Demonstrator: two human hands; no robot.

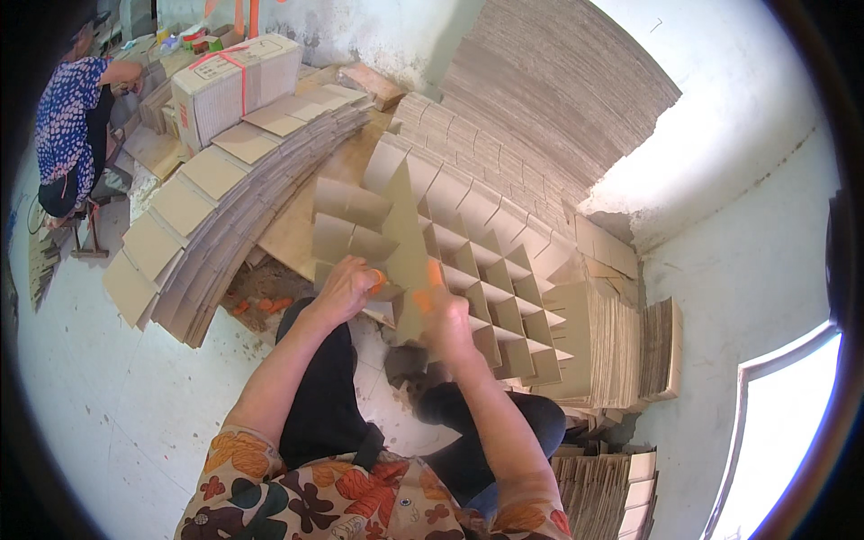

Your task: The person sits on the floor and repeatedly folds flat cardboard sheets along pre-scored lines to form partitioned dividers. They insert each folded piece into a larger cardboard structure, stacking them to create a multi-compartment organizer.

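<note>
A partly assembled cardboard divider grid (504,297) of crossing strips stands in front of me, its cells open upward. One tall cardboard strip (408,234) rises across its left part, between my hands. My right hand (447,317), orange covers on its fingertips, is closed on the near part of that strip and slightly blurred. To its left my left hand (345,290), also with orange fingertip covers, is closed at the edge of the grid's left cells, pinching the cardboard there. The exact contact of the fingertips is partly hidden.
A long fanned stack of slotted cardboard strips (193,211) curves along the left, a strapped white carton (238,85) behind it. Cardboard piles (558,90) lean on the back wall; more strips (612,346) stand at right. Another person (72,126) sits far left.
</note>
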